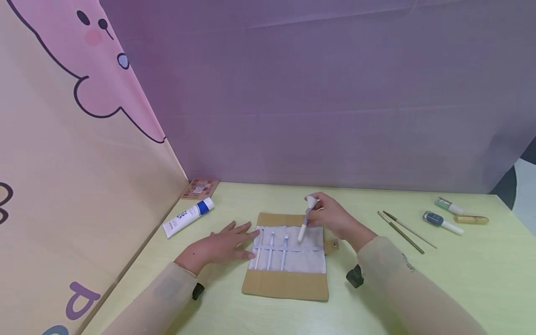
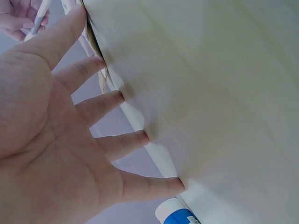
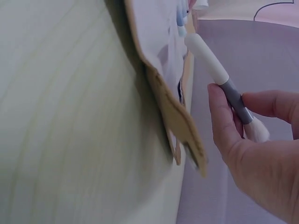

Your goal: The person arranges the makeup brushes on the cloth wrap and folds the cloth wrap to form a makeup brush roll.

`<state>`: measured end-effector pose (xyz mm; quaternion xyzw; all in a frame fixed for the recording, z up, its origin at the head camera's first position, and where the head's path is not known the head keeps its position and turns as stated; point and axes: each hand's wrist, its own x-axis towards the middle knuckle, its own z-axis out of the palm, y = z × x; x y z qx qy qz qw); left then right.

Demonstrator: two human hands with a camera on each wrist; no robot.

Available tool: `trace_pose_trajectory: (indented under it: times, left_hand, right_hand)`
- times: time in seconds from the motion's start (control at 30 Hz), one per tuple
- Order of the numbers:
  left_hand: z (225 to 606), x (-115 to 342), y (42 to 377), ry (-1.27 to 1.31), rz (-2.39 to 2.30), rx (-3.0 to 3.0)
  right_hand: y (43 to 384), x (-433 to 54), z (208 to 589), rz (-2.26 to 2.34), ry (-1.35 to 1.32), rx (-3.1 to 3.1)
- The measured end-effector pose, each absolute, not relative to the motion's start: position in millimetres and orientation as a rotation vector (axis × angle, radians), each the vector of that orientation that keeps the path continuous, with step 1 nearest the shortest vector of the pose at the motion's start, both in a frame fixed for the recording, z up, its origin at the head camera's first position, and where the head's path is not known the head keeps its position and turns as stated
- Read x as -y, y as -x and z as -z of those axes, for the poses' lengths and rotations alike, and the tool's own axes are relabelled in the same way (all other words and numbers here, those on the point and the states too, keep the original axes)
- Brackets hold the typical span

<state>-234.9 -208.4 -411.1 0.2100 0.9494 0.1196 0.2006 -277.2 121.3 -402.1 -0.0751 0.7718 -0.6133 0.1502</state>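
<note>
A tan brush roll (image 1: 286,284) lies unfolded on the table, its pale lining facing up. Several slim white brushes (image 1: 270,251) are tucked under the strap across its left half. Above the lining's upper right, my right hand (image 1: 330,216) pinches a makeup brush (image 3: 210,60) by its grey ferrule. The white handle end points down and the pale bristles point up. My left hand (image 1: 226,244) is spread with straight fingers at the roll's left edge; in the left wrist view the fingertips (image 2: 117,96) touch the tabletop, and the thumb reaches the roll's edge.
A white tube with a blue band (image 1: 188,217) lies at the left, before a checkered palette (image 1: 201,189). Two thin brushes (image 1: 404,230) rest at the right. Beyond them lie a dark blue bottle (image 1: 433,218), a green bottle (image 1: 445,204) and a gold tube (image 1: 472,219).
</note>
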Motion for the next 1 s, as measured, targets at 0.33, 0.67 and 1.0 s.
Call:
trace_pose_trajectory:
  times: [0.33,0.67,1.0]
  left_hand:
    - [411.7,208.3,234.1,-0.588,-0.335,-2.657]
    - [411.4,208.5,233.9,-0.589,-0.33,-2.661]
    - [411.2,208.5,233.6,-0.588,-0.334,-2.662]
  right_hand:
    - [278.6,-114.2,404.3,1.698,0.164,-2.253]
    - [282.4,-113.9,408.9,1.668,0.127,-2.243]
    - [280.3,-111.6,411.4,1.589,0.135,-2.234]
